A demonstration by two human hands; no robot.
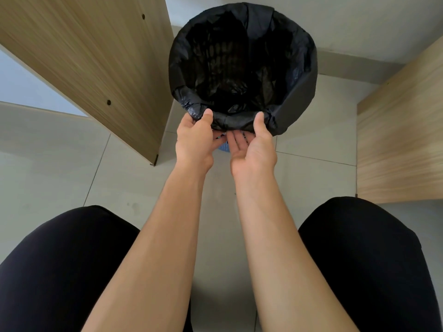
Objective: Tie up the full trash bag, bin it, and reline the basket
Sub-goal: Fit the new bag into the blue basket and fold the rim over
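A black trash bag (242, 61) lines a basket on the floor ahead of me, its edge folded over the rim all round. A sliver of the blue basket (224, 146) shows below the bag between my hands. My left hand (195, 140) pinches the folded bag edge at the near rim, thumb on top and fingers beneath. My right hand (254, 144) holds the same near edge a little to the right, thumb on the plastic and fingers straight underneath it. The inside of the bag looks empty and dark.
A wooden panel (96, 63) stands close on the left of the basket, another wooden panel (402, 130) on the right. Grey floor tiles (309, 178) lie around. My knees in black trousers (72, 267) fill the lower corners.
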